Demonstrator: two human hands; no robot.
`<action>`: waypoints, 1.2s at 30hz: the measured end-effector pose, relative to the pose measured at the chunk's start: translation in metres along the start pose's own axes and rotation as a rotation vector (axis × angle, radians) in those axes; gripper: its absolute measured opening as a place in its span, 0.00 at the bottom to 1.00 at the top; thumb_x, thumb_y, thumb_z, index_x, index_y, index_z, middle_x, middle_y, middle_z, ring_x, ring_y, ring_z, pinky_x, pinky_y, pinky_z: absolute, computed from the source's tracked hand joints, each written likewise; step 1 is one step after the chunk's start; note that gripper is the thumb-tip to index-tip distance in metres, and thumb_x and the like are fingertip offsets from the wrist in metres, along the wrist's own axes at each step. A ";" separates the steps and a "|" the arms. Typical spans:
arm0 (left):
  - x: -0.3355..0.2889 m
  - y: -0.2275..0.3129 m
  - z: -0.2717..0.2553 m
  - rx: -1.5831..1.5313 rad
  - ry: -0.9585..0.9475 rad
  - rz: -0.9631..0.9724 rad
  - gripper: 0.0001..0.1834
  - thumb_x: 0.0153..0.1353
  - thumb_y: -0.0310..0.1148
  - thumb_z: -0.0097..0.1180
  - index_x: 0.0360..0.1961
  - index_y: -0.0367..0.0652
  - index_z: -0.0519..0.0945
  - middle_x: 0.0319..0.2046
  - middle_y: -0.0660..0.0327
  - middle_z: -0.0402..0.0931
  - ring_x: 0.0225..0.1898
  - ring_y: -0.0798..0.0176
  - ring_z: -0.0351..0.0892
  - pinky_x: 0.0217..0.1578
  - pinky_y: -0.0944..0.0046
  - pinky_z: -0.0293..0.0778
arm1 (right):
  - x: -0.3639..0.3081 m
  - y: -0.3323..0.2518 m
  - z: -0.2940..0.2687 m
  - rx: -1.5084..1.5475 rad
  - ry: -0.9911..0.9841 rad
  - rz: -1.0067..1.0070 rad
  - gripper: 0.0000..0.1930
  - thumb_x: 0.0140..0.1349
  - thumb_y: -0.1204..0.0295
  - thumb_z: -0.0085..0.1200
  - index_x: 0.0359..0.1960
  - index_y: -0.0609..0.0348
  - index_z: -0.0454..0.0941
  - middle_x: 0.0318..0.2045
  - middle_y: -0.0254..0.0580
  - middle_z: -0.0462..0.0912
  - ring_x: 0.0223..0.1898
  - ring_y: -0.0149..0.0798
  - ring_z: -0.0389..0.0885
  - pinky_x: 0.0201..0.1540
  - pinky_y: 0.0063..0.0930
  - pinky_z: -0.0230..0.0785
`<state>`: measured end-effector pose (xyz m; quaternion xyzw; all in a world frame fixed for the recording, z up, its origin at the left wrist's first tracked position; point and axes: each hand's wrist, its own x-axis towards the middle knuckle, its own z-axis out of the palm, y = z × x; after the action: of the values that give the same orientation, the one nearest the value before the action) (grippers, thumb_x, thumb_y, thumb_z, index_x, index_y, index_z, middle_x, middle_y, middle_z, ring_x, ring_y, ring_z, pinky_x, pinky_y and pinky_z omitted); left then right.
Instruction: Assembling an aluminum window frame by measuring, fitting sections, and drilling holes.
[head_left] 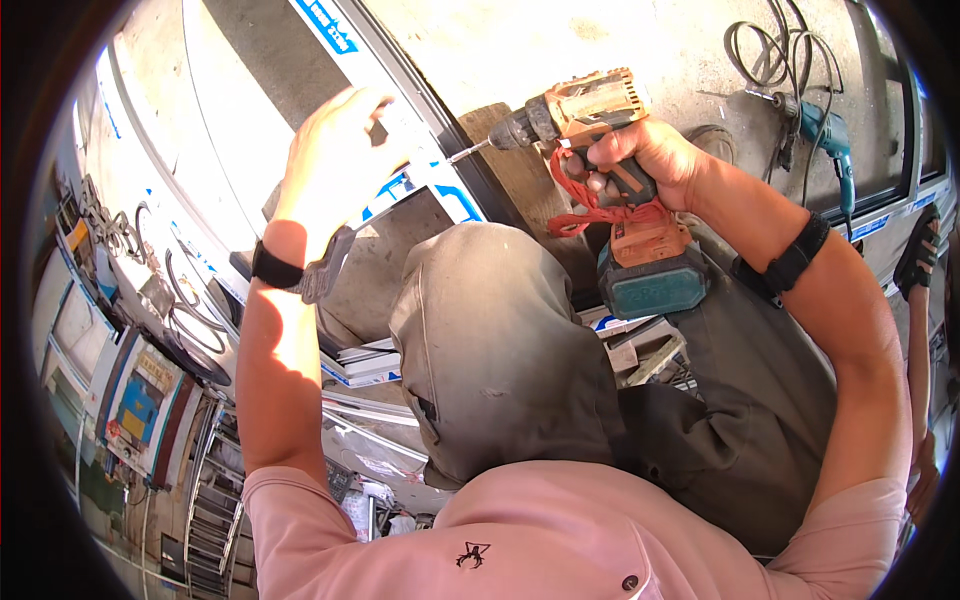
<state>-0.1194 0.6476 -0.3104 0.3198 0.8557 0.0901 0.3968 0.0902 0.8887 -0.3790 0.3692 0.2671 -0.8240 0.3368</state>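
My right hand is wrapped round the grip of an orange cordless drill with a teal battery. Red cord or cloth is tied about its handle. The drill points left, its thin bit reaching the edge of a metal frame with blue-and-white protective film; contact at the tip is hard to judge. My left hand is over the frame, left of the bit. Its fingers are bent and apart, with nothing visible between them; strong sunlight washes out their detail.
A teal corded drill and its looped black cable lie at the upper right. A wooden block lies beneath the cordless drill. Metal racks stand lower left. Another person's limb shows at the right edge.
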 end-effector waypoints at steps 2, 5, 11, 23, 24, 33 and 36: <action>0.019 0.032 0.005 -0.072 0.070 0.096 0.23 0.56 0.34 0.64 0.53 0.40 0.78 0.42 0.53 0.79 0.46 0.61 0.77 0.50 0.62 0.73 | -0.003 -0.002 -0.002 0.011 0.010 -0.018 0.16 0.53 0.76 0.55 0.45 0.62 0.78 0.32 0.44 0.84 0.27 0.32 0.82 0.28 0.25 0.76; 0.058 0.051 0.026 -0.384 -0.112 0.285 0.22 0.60 0.37 0.62 0.53 0.37 0.77 0.42 0.57 0.79 0.44 0.64 0.76 0.48 0.64 0.72 | 0.002 -0.002 0.000 -0.008 -0.041 -0.043 0.20 0.50 0.74 0.59 0.47 0.61 0.77 0.33 0.43 0.83 0.26 0.33 0.81 0.28 0.25 0.77; 0.088 0.057 0.041 -0.715 -0.773 0.158 0.33 0.59 0.35 0.62 0.66 0.41 0.68 0.54 0.59 0.77 0.52 0.64 0.72 0.55 0.63 0.69 | -0.004 -0.001 0.000 -0.075 -0.007 -0.089 0.20 0.49 0.72 0.61 0.46 0.61 0.79 0.31 0.42 0.83 0.25 0.31 0.81 0.25 0.22 0.76; 0.058 0.075 0.056 -0.289 -0.216 0.306 0.37 0.49 0.32 0.68 0.62 0.38 0.69 0.51 0.50 0.74 0.55 0.55 0.73 0.58 0.60 0.68 | -0.004 0.000 0.001 -0.070 0.014 -0.074 0.17 0.53 0.76 0.53 0.47 0.63 0.78 0.32 0.45 0.82 0.25 0.35 0.81 0.26 0.30 0.77; 0.058 0.072 0.053 -0.312 -0.261 0.298 0.36 0.50 0.32 0.68 0.61 0.37 0.69 0.51 0.52 0.74 0.54 0.57 0.74 0.56 0.60 0.69 | -0.003 0.001 0.002 -0.071 0.015 -0.072 0.17 0.54 0.76 0.53 0.47 0.63 0.78 0.33 0.45 0.82 0.25 0.35 0.81 0.26 0.30 0.77; 0.070 0.064 0.055 -0.286 -0.464 0.343 0.30 0.54 0.32 0.67 0.59 0.37 0.73 0.45 0.58 0.78 0.47 0.64 0.75 0.52 0.64 0.72 | -0.001 0.004 0.001 -0.083 -0.024 -0.091 0.17 0.55 0.76 0.53 0.48 0.63 0.77 0.32 0.43 0.82 0.25 0.33 0.81 0.25 0.29 0.76; 0.054 0.069 0.066 -0.121 -0.051 0.392 0.34 0.53 0.30 0.67 0.62 0.38 0.70 0.49 0.58 0.77 0.50 0.63 0.75 0.54 0.63 0.71 | -0.002 0.003 0.000 -0.091 -0.057 -0.093 0.17 0.55 0.76 0.53 0.48 0.63 0.77 0.32 0.43 0.82 0.25 0.33 0.81 0.25 0.29 0.75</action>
<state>-0.0639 0.7281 -0.3606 0.4580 0.7598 0.2087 0.4115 0.0936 0.8874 -0.3774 0.3173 0.3116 -0.8357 0.3222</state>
